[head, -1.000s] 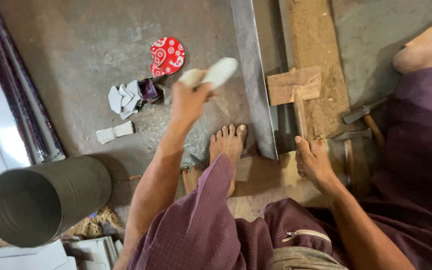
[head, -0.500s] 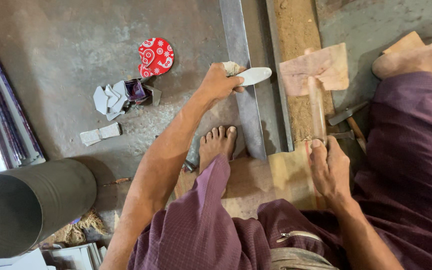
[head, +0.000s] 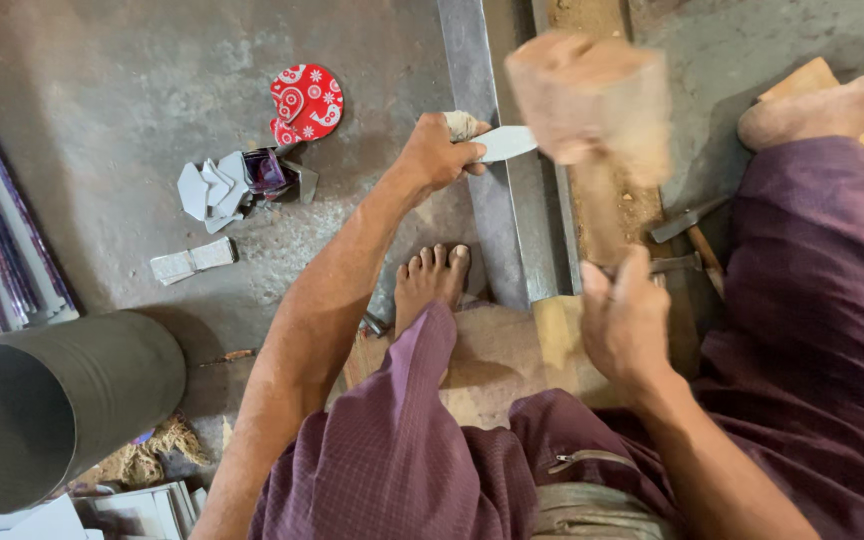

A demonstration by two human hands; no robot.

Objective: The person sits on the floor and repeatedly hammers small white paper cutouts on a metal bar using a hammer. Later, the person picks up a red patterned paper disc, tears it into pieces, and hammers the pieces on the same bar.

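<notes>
Concrete floor (head: 112, 120), grey, stained; all work is at floor level.

Large grey sheet-metal cylinder (head: 47, 410) lies on its side at 8 o'clock in the view, open end toward the camera.

Long metal strip (head: 482, 200), folded lengthwise, runs from 12 o'clock down to centre, beside a wooden beam (head: 607, 215) on its 3 o'clock side. A bare foot (head: 430, 285) rests just at the strip's near end, at its 9 o'clock side.

Wooden mallet (head: 592, 95): head raised, blurred, above the beam and strip at 1 o'clock. Handle runs down into the right hand (head: 624, 325). Right grip: clenched around the handle's lower end; the mallet head sits well beyond the grip, toward 12 o'clock from it.

Left hand (head: 432, 155): grip closed on a small pale flat tool (head: 500, 143), with a scrap of cloth at the fist. The blade projects from the grip toward 3 o'clock and lies across the strip; whether it touches the metal cannot be told.

Metal hammer (head: 687, 225) lies on the floor at 3 o'clock, near the beam.

Red patterned round lid (head: 306, 102) at 11 o'clock. Just below it, a pile of grey metal offcuts (head: 212, 187); one more flat offcut (head: 192, 262) lies apart, toward 9 o'clock.
</notes>
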